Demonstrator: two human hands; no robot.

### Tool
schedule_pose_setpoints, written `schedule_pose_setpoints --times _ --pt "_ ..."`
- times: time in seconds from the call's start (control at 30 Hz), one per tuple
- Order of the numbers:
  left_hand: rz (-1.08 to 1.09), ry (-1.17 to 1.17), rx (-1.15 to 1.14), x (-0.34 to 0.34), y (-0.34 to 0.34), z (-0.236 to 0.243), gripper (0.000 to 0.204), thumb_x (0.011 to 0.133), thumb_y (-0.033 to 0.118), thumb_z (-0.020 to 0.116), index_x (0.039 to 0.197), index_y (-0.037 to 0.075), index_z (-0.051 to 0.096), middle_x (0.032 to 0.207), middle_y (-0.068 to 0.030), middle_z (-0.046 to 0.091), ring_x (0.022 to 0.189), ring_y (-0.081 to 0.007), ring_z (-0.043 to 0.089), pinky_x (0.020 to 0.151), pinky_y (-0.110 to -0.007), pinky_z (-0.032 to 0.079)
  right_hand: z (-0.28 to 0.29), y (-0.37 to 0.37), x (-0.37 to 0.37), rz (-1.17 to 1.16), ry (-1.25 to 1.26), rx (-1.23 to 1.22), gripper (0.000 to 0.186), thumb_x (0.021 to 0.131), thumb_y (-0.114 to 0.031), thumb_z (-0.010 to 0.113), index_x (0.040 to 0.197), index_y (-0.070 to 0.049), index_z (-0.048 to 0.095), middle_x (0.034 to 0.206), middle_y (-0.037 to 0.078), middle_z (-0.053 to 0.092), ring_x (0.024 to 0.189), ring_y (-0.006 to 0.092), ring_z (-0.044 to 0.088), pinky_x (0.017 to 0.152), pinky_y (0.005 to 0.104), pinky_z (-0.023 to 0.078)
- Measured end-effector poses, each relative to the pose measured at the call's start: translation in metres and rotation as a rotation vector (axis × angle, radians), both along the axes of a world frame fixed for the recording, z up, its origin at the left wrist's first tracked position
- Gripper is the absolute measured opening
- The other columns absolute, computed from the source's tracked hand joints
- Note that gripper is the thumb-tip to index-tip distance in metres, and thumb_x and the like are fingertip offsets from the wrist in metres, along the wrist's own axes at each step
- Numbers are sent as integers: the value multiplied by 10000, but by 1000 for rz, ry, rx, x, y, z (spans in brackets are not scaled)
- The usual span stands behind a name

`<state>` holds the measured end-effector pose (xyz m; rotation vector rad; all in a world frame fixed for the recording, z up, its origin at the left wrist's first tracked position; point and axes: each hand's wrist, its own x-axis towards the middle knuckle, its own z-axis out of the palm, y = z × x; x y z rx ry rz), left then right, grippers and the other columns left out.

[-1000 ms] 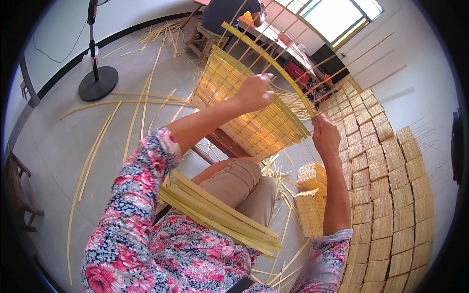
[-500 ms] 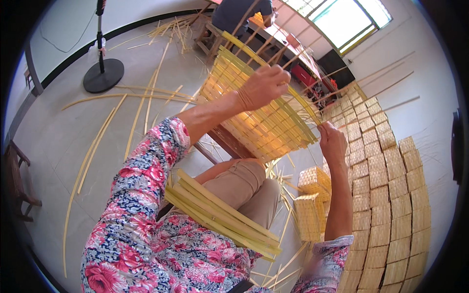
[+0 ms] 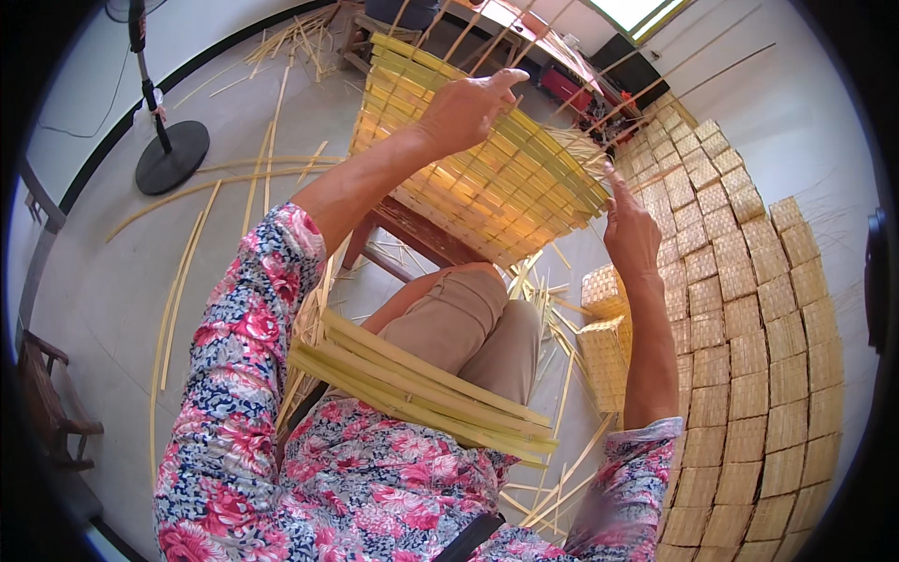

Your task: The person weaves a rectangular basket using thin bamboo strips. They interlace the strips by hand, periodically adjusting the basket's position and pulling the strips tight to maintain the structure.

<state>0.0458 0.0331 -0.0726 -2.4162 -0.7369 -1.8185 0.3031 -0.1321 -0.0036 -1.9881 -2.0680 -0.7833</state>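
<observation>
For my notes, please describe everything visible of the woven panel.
The woven panel looks bamboo-like: flat yellow and greenish strips, crossed by thin strips whose bare ends extend past its far edge. It slants over a brown bench. The left hand is at its far edge, the right hand at its right corner.

A black round-based stand [image 3: 172, 159] and a wooden chair [image 3: 79, 427] occupy the left, a window [image 3: 637, 11] the upper right

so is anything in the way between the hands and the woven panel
Nothing visible: the left hand is over the upper edge of the woven panel, and the right hand is beside its right end. The pale strips lie on the lap, short of both hands.
</observation>
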Motion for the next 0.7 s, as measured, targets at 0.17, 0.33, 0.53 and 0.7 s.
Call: schedule_pose_setpoints --times 0.17,0.33,0.53,0.7 --pt "-22 -39 -23 -7 -2 3 494 875 28 607 1334 165 484 977 -59 717 815 -306 686 694 -392 549 -40 -18 25 470 756 391 386 953 29 453 1323 -79 476 1037 103 650 799 171 652 659 265 524" --pt "115 77 15 -10 -4 13 452 877 17 599 1299 157 519 1073 -67 689 865 -312 675 706 -397 554 -55 4 34 333 1422 335 204 950 -103 621 1135 -16 613 997 65 657 867 120 630 671 261 588" --pt "325 363 127 -6 -5 27 487 806 -82 564 1272 52 518 1197 -70 601 915 -347 655 715 -425 551 -59 27 23 451 1725 265 163 935 -74 638 1082 -5 625 945 68 669 839 141 658 704 296 619" --pt "372 470 51 -6 -13 41 377 801 -92 565 1165 4 586 1209 -88 556 951 -334 649 732 -430 543 -68 36 20 535 1669 330 105 943 -40 612 1047 -23 607 940 82 669 828 142 661 701 287 612"
